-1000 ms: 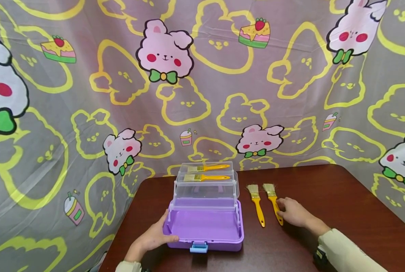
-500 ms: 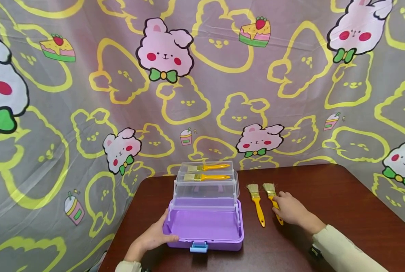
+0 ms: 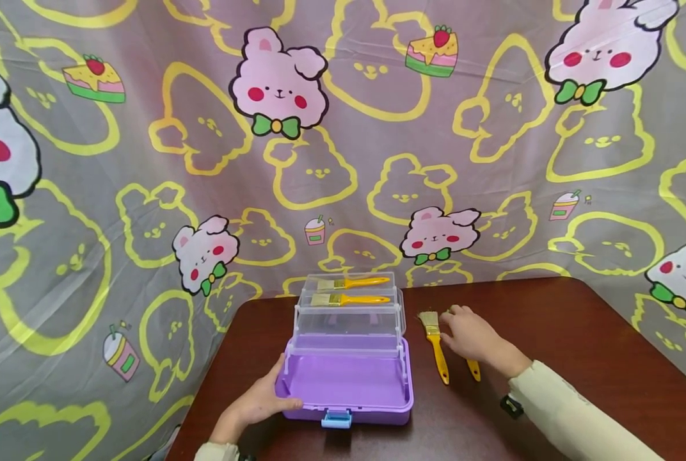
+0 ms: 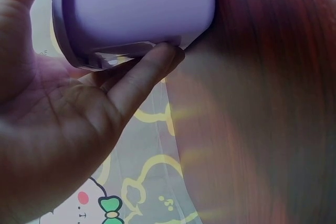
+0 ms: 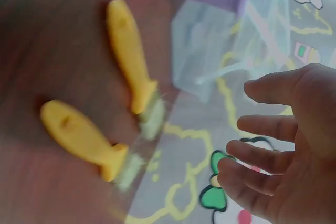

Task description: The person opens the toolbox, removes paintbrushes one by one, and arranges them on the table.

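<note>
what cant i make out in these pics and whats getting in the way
Head view: most of the outer brush, including its bristles, is hidden by the right hand.
Head view: the black object below the right sleeve is too small and dark to identify.
Left wrist view: the purple box is cut off by the top edge.
Right wrist view: blur hides the bristle detail.

Table (image 3: 556, 320) free at back right; narrow gap between purple box (image 3: 377, 417) and brushes (image 3: 440, 362); raised trays (image 3: 349, 327) block box's rear.
</note>
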The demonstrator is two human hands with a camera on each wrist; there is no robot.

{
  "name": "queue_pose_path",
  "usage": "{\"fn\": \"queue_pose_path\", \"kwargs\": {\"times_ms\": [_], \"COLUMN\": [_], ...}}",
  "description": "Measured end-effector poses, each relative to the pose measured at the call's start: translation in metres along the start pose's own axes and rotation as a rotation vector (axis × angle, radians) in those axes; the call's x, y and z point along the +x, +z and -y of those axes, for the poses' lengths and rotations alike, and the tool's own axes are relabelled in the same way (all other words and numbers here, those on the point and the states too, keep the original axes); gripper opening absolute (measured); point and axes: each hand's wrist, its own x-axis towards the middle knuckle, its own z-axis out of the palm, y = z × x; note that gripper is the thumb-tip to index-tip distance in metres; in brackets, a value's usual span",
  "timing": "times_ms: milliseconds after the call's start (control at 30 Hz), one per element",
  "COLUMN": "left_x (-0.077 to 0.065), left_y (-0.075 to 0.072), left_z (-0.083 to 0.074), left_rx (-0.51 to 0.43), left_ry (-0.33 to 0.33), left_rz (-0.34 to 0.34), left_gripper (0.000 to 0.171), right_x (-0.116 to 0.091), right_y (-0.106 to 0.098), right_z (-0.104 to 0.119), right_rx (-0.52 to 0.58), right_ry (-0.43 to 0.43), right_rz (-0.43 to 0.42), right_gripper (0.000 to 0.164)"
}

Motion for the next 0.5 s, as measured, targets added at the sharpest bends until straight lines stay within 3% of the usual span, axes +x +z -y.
{"fn": "queue_pose_path", "kwargs": {"times_ms": [500], "left_x": [0.0], "left_y": [0.002], "left_z": [0.002], "left_rx": [0.008], "left_ry": [0.029], "left_rz": [-0.001], "left_gripper": [0.113], "right_x": [0.038], "right_y": [-0.024], "right_z": [0.042], "right_rx": [0.11], "right_ry": [-0.032], "right_rz": [0.016], "right_gripper": [0.037]}}
